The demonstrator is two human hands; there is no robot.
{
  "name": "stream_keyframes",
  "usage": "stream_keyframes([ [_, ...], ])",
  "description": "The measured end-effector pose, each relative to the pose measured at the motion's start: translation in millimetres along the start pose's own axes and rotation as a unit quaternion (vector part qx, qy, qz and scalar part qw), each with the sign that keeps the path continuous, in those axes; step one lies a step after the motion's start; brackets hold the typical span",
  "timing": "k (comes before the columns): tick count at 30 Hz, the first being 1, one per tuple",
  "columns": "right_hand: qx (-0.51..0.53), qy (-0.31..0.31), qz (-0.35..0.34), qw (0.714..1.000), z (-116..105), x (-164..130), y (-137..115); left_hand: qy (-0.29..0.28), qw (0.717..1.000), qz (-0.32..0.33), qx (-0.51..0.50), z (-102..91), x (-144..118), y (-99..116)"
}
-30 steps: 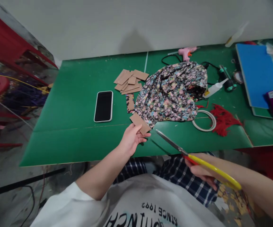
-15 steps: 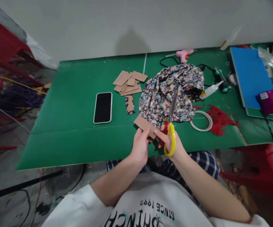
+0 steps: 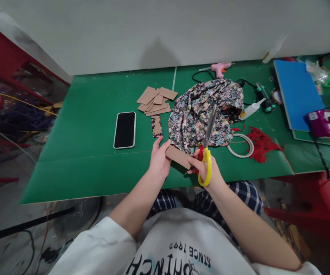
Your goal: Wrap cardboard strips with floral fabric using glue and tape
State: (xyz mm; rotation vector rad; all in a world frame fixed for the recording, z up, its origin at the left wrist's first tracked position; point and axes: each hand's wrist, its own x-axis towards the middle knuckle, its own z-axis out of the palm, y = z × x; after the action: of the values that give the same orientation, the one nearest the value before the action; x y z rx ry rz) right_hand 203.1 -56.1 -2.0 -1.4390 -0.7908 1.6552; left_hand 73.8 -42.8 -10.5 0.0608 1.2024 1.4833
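flat brown rectangular cardboard piece (image 3: 178, 156) | pinched at both ends, tilted, just off the near edge of the crumpled floral fabric (image 3: 205, 112) | yellow-and-red-handled metal scissors (image 3: 206, 150) | gripped, blades closed, pointing over fabric

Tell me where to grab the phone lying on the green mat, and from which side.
Take the phone across its two long edges, coming straight down from above. It lies flat, screen up, so only the thin sides offer purchase. Its long axis runs away from the person, and bare green mat flanks its left edge, while the fabric-covered strip lies a little off to its right.
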Motion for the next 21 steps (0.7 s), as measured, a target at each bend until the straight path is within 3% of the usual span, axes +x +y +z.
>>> stream_keyframes([
  [5,-0.039,-0.052,0.036,0.997,-1.3,-2.6,-3.0,-0.010,0.995,0.043,0.085,-17.8,15.4,11.5],
  [8,-0.052,-0.082,0.059,0.994,-3.3,-3.9,-8.3,-0.026,0.969,0.144,0.200,-32.8,22.3,19.9],
  [9,-0.052,-0.084,0.065,0.993,-4.1,-4.3,-9.7,-0.045,0.940,0.205,0.269,-37.6,24.8,23.0],
  [10,-0.053,-0.082,0.069,0.993,-5.0,-4.4,-10.5,-0.062,0.893,0.272,0.352,-41.8,27.6,26.1],
  [12,-0.051,-0.081,0.069,0.993,-6.7,-4.1,-10.9,-0.067,0.765,0.376,0.519,-47.0,34.0,31.0],
  [14,-0.049,-0.087,0.067,0.993,-7.9,-3.2,-10.0,-0.041,0.652,0.413,0.634,-47.0,41.4,34.0],
  [15,-0.048,-0.090,0.066,0.993,-8.2,-2.8,-9.5,-0.027,0.616,0.415,0.669,-45.3,45.4,34.8],
  [18,-0.046,-0.094,0.065,0.992,-8.1,-2.8,-8.6,-0.017,0.564,0.416,0.713,-37.7,56.5,37.4],
  [21,-0.054,-0.095,0.067,0.992,-7.6,-5.2,-8.4,-0.006,0.556,0.425,0.714,-33.0,59.9,42.7],
])
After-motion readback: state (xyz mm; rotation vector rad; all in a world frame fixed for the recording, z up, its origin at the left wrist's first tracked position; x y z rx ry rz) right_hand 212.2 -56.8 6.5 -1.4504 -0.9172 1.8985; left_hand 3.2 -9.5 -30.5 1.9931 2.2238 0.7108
